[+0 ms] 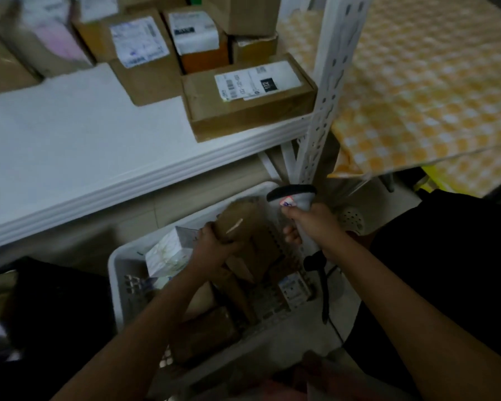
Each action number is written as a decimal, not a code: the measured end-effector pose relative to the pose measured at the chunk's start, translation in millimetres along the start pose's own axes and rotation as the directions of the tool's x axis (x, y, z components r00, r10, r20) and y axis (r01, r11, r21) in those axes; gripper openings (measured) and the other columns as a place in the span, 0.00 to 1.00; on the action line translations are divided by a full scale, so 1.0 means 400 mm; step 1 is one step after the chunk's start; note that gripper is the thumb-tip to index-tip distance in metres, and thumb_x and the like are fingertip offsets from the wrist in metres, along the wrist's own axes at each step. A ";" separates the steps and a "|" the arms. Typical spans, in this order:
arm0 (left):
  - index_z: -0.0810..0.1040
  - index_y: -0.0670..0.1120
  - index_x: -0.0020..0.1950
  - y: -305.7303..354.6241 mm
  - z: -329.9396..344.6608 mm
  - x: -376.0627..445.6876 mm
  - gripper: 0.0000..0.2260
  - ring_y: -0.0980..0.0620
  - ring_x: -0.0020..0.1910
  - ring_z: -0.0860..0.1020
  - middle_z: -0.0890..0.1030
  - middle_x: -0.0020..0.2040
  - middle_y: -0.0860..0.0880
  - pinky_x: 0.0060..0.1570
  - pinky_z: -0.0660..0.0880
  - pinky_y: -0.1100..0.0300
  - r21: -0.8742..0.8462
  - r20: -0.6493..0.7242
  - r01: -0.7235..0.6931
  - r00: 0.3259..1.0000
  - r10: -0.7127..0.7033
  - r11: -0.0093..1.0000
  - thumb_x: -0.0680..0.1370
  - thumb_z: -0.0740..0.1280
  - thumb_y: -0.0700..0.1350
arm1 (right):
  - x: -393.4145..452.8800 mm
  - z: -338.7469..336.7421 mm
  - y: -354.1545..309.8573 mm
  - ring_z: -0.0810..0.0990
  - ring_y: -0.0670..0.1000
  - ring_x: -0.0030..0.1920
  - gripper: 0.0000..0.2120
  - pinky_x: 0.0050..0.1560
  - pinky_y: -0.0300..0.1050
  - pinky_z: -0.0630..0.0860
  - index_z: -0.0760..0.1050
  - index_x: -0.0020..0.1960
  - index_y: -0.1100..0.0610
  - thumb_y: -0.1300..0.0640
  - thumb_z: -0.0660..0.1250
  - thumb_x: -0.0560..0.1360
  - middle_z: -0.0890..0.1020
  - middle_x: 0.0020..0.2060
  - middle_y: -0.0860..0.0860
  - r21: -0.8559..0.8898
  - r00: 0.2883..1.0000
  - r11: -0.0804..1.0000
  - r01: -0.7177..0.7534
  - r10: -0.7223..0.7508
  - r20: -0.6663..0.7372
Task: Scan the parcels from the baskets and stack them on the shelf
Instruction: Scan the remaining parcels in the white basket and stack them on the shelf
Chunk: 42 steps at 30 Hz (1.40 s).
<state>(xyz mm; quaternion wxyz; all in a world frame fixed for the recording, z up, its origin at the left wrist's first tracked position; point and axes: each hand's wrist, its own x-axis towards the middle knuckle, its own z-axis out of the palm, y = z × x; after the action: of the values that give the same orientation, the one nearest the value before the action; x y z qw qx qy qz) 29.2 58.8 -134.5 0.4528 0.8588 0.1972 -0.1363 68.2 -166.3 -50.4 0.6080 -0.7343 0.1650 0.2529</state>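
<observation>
Over the white basket (119,273), low under the shelf (70,157), I have my left hand (211,250) curled round the near end of a brown cardboard parcel (243,227), lifted clear of the other parcels that lie below it. Its upper face shows plain kraft board with a pale streak of tape and no label that I can find, so the barcode probably sits on a side turned away from me. Just to the right, my right hand (310,224) grips the handle of a grey handheld scanner (295,195), its head aimed past the parcel's far edge. My worry: I hold the parcel at one end only, so it may tip or slip back into the basket as I rotate it. Scanning the wrong face would simply give no read. The scanner's cord (326,287) hangs beside the basket wall and could snag.
</observation>
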 end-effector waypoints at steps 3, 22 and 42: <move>0.69 0.50 0.65 0.017 -0.087 -0.086 0.28 0.56 0.52 0.78 0.77 0.55 0.54 0.47 0.75 0.67 0.004 0.051 -0.100 0.994 0.099 0.995 0.70 0.79 0.51 | -0.057 0.035 -0.023 0.77 0.50 0.25 0.13 0.29 0.41 0.73 0.78 0.46 0.64 0.53 0.66 0.80 0.80 0.31 0.55 -0.044 0.990 0.990 0.137 -0.137 0.003; 0.63 0.39 0.74 0.214 -0.495 -0.420 0.39 0.44 0.70 0.68 0.68 0.70 0.40 0.71 0.67 0.52 0.618 -0.489 -0.559 0.278 0.827 0.553 0.67 0.79 0.38 | -0.282 0.162 -0.295 0.80 0.49 0.25 0.18 0.31 0.41 0.75 0.79 0.36 0.63 0.50 0.68 0.78 0.81 0.25 0.52 -0.072 0.631 0.644 0.761 -0.762 -0.145; 0.66 0.47 0.70 0.153 -0.487 -0.337 0.20 0.40 0.63 0.75 0.72 0.67 0.40 0.61 0.77 0.44 -0.423 -0.296 -0.068 0.953 -0.066 0.904 0.84 0.55 0.58 | -0.217 0.297 -0.386 0.85 0.47 0.36 0.14 0.43 0.49 0.84 0.80 0.50 0.58 0.46 0.68 0.77 0.85 0.37 0.49 -0.242 0.658 0.647 0.723 -0.752 -0.044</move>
<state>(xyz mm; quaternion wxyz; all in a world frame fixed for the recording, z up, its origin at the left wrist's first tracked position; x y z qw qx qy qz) -50.9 160.5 73.3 0.5945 0.7491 0.2890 0.0439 61.9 -23.9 108.5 0.5664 -0.8115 -0.1332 -0.0538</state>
